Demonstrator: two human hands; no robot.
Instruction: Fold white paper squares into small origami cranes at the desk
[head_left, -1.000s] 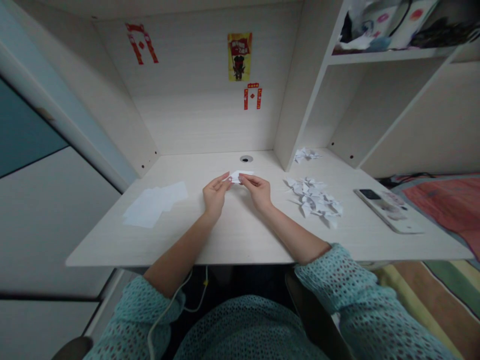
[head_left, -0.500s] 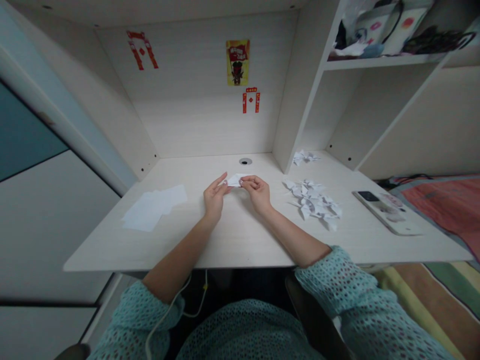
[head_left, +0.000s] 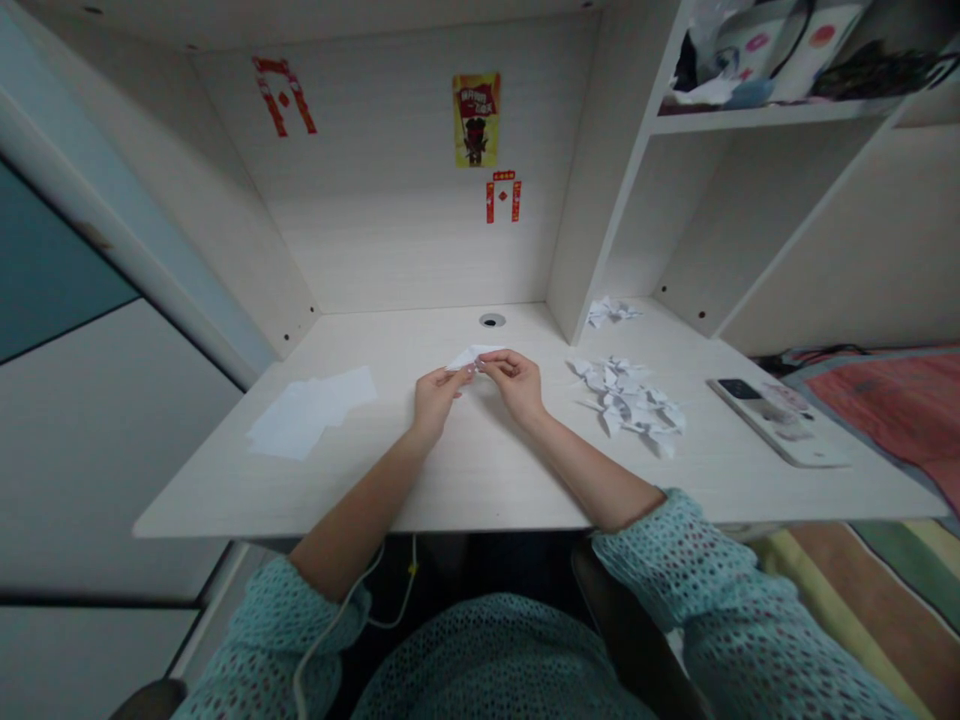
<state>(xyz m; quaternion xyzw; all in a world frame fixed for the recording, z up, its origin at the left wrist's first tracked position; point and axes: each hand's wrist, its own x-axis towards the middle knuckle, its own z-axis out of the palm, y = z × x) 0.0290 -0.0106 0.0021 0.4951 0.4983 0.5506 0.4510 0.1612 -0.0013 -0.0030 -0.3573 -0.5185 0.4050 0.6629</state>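
Observation:
A small piece of folded white paper (head_left: 466, 356) is held up over the middle of the desk, partly hidden by fingers. My left hand (head_left: 436, 398) pinches its near edge between thumb and fingers. On the other side my right hand (head_left: 516, 383) grips the same paper, its thumb and index finger close against the left fingertips. Flat sheets of white paper (head_left: 311, 412) lie fanned out to the left. Over to the right is a heap of small folded paper pieces (head_left: 630, 405).
More folded pieces (head_left: 612, 312) lie by the upright divider (head_left: 600, 210). A white phone (head_left: 780, 425) rests near the desk's right end. A round cable hole (head_left: 492, 320) sits at the back. The desk's front edge (head_left: 495, 530) runs below my forearms. A white cable (head_left: 330, 620) crosses my left sleeve.
My left hand has shifted slightly right, its fingers now closed nearer to the right fingertips on the paper. My right hand has barely moved.

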